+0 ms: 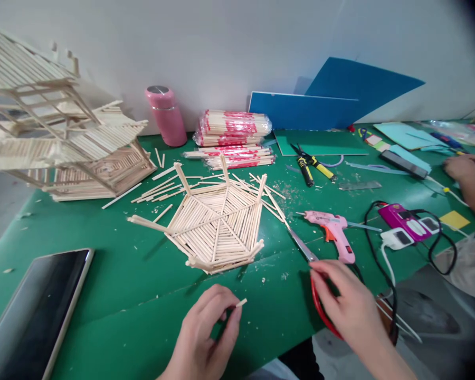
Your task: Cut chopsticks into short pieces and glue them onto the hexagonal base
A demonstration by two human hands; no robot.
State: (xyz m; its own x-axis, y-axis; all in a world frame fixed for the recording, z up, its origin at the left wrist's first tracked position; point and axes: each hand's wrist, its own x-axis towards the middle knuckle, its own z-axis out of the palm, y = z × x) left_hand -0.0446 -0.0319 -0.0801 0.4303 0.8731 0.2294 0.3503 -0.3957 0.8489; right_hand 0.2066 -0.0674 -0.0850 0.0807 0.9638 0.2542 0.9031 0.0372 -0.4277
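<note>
Trimming stage of stick-model building, head view. Your left hand [206,332] pinches a short cut stick piece [241,303] between thumb and forefinger, fingers closed on it just above the green bench [114,295]. Your right hand [346,309] is closed through the red handles of the scissors [303,248], whose blades appear nearly shut and point up and away toward the loose sticks [269,198] beside the hexagonal stick base [217,221]. That base lies flat at bench centre, well apart from both hands, with several uprights rising from its corners. A pink glue gun [332,232] rests just beyond the scissor tips, its cable trailing right to a power strip [399,237].

The piece appears freshly cut to length, so the step in hand is judged to be sizing. The next move calls for a steady pinch on the small piece, a free hand for the glue gun, and a careful fit against the base. Another person's arm [469,182] rests at far right.
</note>
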